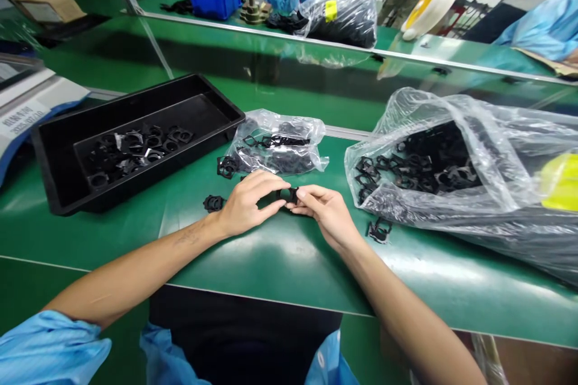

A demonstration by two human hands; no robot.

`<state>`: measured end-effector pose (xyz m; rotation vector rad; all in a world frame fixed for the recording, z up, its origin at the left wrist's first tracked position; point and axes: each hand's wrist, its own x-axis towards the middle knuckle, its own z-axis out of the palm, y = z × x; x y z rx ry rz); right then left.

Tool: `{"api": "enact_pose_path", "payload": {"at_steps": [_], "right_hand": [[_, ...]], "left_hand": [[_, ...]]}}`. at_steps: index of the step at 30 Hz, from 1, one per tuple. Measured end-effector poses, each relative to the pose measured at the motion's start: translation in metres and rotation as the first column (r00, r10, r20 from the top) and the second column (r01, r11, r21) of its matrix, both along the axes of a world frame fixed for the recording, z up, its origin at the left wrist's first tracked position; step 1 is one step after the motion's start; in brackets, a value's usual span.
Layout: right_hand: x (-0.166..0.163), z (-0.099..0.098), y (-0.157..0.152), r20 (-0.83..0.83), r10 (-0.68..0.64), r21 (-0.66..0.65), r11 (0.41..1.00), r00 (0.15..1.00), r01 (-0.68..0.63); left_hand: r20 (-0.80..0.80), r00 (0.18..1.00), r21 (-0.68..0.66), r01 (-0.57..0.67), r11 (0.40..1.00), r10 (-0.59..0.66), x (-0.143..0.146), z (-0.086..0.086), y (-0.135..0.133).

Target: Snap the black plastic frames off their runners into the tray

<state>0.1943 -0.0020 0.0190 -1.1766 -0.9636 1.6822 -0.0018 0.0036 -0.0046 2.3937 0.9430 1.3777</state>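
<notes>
Head view: black plastic frame (288,195) pinched crosswise between the fingertips of left hand (249,204) and right hand (323,214), each grip closed on it, above green bench (289,264); loose frame (214,203) left of it, black tray (112,105) farther left, clear plastic bag (397,114) to its right.

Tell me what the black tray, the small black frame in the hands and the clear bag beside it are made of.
The black tray looks like rigid moulded plastic: matte, with a formed, stepped inner wall. The small black frame seems moulded plastic too, though its dull finish could mean something rubbery. The clear bag looks like thin polyethylene film, glossy and creased.
</notes>
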Motion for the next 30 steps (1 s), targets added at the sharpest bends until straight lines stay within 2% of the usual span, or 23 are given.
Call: {"api": "enact_pose_path", "payload": {"at_steps": [11,16,19,22,26,30], "right_hand": [[-0.001,0.000,0.000,0.058,0.040,0.047,0.998,0.997,-0.043],[-0.001,-0.002,-0.005,0.154,0.011,0.159,0.987,0.988,-0.036],[0.000,-0.002,-0.008,0.289,-0.050,0.307,0.951,0.956,-0.044],[0.001,0.001,-0.011,0.357,-0.127,0.431,0.901,0.925,-0.043],[0.002,0.004,-0.012,0.373,-0.165,0.498,0.866,0.913,-0.047],[0.002,0.005,-0.013,0.409,-0.177,0.535,0.841,0.895,-0.078]], "left_hand": [[0.049,0.998,-0.082,0.049,0.995,-0.045,0.002,-0.003,-0.002],[0.031,0.999,-0.068,0.036,0.997,-0.034,0.006,-0.004,-0.007],[0.024,0.999,-0.038,0.038,0.999,-0.038,0.008,-0.004,-0.010],[0.058,0.998,-0.036,0.034,0.999,-0.032,0.009,-0.002,-0.011],[0.142,0.990,-0.092,0.001,0.996,0.013,0.008,-0.001,-0.008],[0.170,0.985,-0.233,0.000,0.972,0.040,0.008,-0.004,-0.007]]}}
